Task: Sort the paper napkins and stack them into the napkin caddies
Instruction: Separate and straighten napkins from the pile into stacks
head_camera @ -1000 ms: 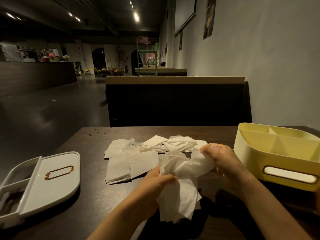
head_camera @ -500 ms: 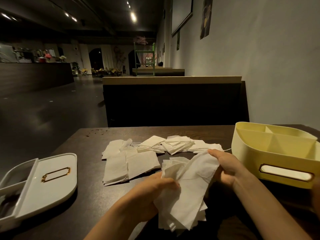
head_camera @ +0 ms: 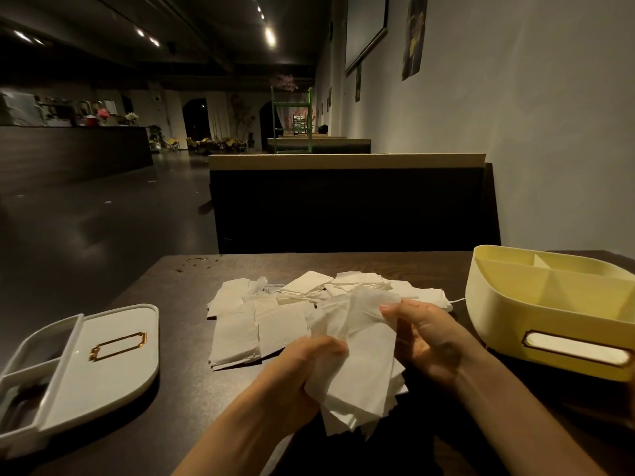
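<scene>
A bundle of white paper napkins [head_camera: 364,365] hangs between both hands above the near table edge. My left hand [head_camera: 302,376] grips the bundle's lower left side. My right hand [head_camera: 426,334] pinches the top napkin's upper right corner with fingertips. More white napkins [head_camera: 261,321] lie scattered and partly stacked on the dark wooden table [head_camera: 178,355] behind my hands. A yellow caddy [head_camera: 536,314] with divided compartments stands at the right. A white caddy [head_camera: 86,362] with a gold label frame lies at the left.
A dark booth backrest [head_camera: 347,204] rises just beyond the table's far edge. The wall [head_camera: 532,132] runs along the right side. Small crumbs [head_camera: 196,262] dot the table's far left corner. Open floor lies to the left.
My right hand has drawn back toward the bundle's upper right and now pinches a napkin corner. The left hand's grip stays on the bundle, which sits slightly higher in view.
</scene>
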